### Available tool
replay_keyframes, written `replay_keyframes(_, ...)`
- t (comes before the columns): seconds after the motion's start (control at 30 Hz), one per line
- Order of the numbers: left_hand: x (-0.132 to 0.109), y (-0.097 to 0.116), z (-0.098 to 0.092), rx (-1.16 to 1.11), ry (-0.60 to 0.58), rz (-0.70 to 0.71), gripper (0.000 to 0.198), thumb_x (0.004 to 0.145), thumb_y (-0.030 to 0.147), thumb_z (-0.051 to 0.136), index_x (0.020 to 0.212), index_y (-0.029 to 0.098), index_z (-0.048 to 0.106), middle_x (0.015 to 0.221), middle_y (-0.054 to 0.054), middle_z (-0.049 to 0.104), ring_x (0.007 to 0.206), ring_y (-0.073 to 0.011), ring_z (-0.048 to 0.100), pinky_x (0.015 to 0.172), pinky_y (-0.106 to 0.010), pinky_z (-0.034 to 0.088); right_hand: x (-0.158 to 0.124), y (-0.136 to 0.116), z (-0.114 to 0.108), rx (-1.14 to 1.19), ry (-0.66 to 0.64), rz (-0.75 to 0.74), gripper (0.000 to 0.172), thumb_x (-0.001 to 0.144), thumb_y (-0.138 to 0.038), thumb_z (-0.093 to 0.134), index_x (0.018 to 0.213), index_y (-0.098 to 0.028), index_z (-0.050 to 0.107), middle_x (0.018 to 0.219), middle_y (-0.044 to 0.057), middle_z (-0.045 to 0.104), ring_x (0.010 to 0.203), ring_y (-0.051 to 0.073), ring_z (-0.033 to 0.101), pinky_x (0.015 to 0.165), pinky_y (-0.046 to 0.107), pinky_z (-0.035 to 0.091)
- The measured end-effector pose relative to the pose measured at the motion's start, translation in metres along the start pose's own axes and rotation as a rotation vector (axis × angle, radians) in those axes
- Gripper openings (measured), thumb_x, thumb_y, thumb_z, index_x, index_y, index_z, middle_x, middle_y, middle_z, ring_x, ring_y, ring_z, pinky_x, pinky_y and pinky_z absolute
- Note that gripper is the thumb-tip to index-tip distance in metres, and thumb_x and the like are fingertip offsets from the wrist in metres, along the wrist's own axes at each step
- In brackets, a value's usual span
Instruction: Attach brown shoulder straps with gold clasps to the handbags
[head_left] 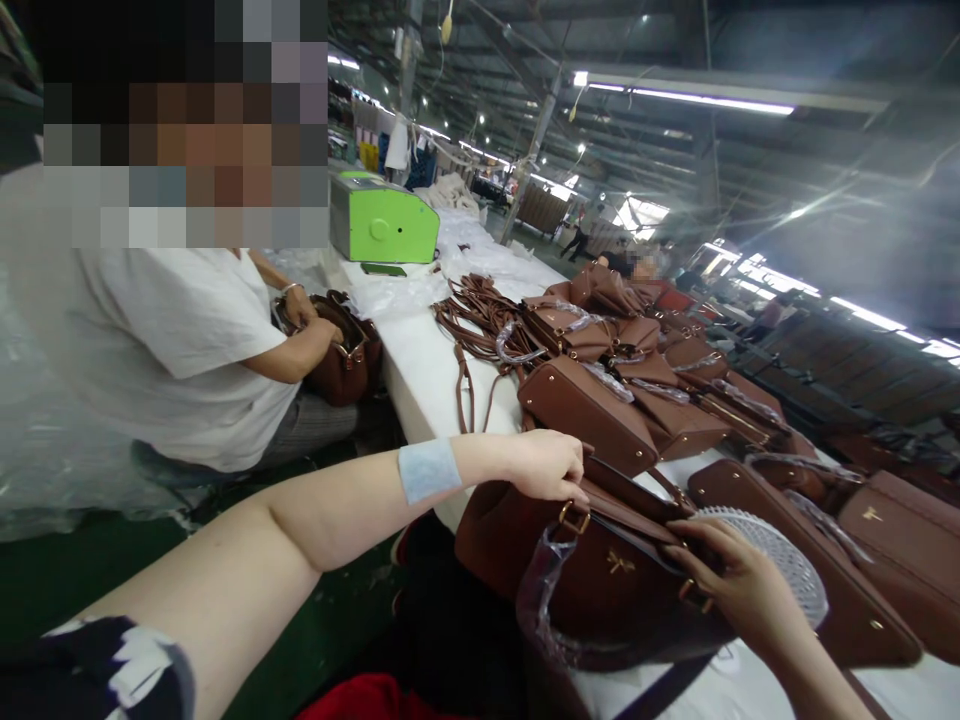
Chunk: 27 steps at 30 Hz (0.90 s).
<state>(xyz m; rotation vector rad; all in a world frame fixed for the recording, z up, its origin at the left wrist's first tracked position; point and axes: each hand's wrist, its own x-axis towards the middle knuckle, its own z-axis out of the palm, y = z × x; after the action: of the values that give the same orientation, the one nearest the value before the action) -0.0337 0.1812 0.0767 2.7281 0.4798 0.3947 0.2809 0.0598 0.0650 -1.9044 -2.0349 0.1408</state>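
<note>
Brown bag (pixel 615 605) located at near edge of white table (pixel 420 380). Left hand (pixel 546 465) pinches its rim above a buckle (pixel 574 517); right hand (pixel 727 568) pinches the rim's other end. Similar bags (pixel 589 412) lie beyond.

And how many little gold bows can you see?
2 clear ones: one gold bow on the front bag, another bow on the far-right bag. More may be hidden or too small.

A white table (pixel 420 370) carries a tangle of brown straps (pixel 480 312). With the straps as the clock's centre, brown bags (pixel 589 405) crowd it from 3 to 4 o'clock, clear plastic (pixel 397 295) lies at 9, a green machine (pixel 386 222) stands at 10, and a pale heap (pixel 451 190) sits past 11.
</note>
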Motion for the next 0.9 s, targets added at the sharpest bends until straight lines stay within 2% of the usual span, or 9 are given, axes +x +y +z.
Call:
replay_keyframes(0.17,-0.007,-0.013,0.000,-0.323,0.042,0.129,0.029,0.091,0.023,0.059,0.063,0.016,0.064,0.099,-0.008,0.067,0.094,-0.0141,0.060,0.089,-0.023,0.045,-0.002,-0.003,-0.001,0.031,0.004,-0.010,0.043,0.079,-0.066,0.061,0.098,-0.028,0.069,0.104,0.006,0.070,0.099,0.028,0.064,0.087,0.042,0.049)
replay_keyframes(0.37,-0.021,-0.017,-0.010,-0.631,0.050,0.053,0.033,0.090,0.020,0.056,0.057,0.015,0.056,0.109,-0.005,0.064,0.102,-0.0140,0.058,0.093,-0.024,0.043,-0.003,-0.005,-0.001,0.055,0.009,0.010,0.045,0.076,-0.068,0.062,0.095,-0.027,0.069,0.099,0.007,0.070,0.092,0.029,0.065,0.081,0.042,0.052)
replay_keyframes(0.47,-0.027,-0.018,-0.011,-0.756,0.056,-0.009,0.032,0.091,0.023,0.057,0.060,0.014,0.056,0.114,-0.005,0.062,0.099,-0.0123,0.057,0.088,-0.022,0.044,-0.004,-0.001,0.000,0.045,0.034,-0.010,0.045,0.075,-0.067,0.063,0.094,-0.027,0.069,0.099,0.006,0.071,0.094,0.028,0.066,0.081,0.040,0.053)
replay_keyframes(0.6,-0.032,-0.023,-0.007,-0.890,0.023,-0.098,0.021,0.092,0.032,0.058,0.083,0.016,0.066,0.105,-0.002,0.063,0.074,-0.0078,0.053,0.070,-0.021,0.044,-0.003,0.009,0.000,0.026,0.021,-0.031,0.045,0.073,-0.065,0.067,0.095,-0.026,0.071,0.099,0.007,0.072,0.094,0.029,0.068,0.079,0.039,0.056)
replay_keyframes(0.7,-0.035,-0.026,-0.004,-0.829,0.068,-0.111,0.021,0.095,0.029,0.053,0.088,0.015,0.067,0.095,-0.002,0.064,0.073,-0.0084,0.055,0.073,-0.022,0.044,-0.002,0.017,0.000,0.031,0.037,-0.020,0.046,0.069,-0.067,0.069,0.091,-0.027,0.073,0.096,0.006,0.074,0.089,0.029,0.070,0.077,0.039,0.058)
replay_keyframes(0.8,-0.044,-0.027,-0.003,-0.536,0.229,-0.095,0.015,0.092,0.024,0.055,0.090,0.014,0.067,0.098,-0.005,0.065,0.090,-0.0126,0.059,0.086,-0.024,0.044,0.000,0.024,0.003,0.043,0.052,0.009,0.046,0.066,-0.068,0.069,0.088,-0.027,0.075,0.092,0.006,0.075,0.085,0.029,0.071,0.075,0.039,0.060)
replay_keyframes(0.9,-0.059,-0.023,-0.004,-0.259,0.372,-0.164,0.021,0.084,0.034,0.067,0.094,0.015,0.066,0.097,-0.006,0.065,0.090,-0.0162,0.059,0.084,-0.027,0.045,0.002,0.031,0.005,0.030,0.031,0.018,0.046,0.066,-0.069,0.069,0.089,-0.029,0.077,0.090,0.005,0.076,0.083,0.029,0.072,0.070,0.038,0.062)
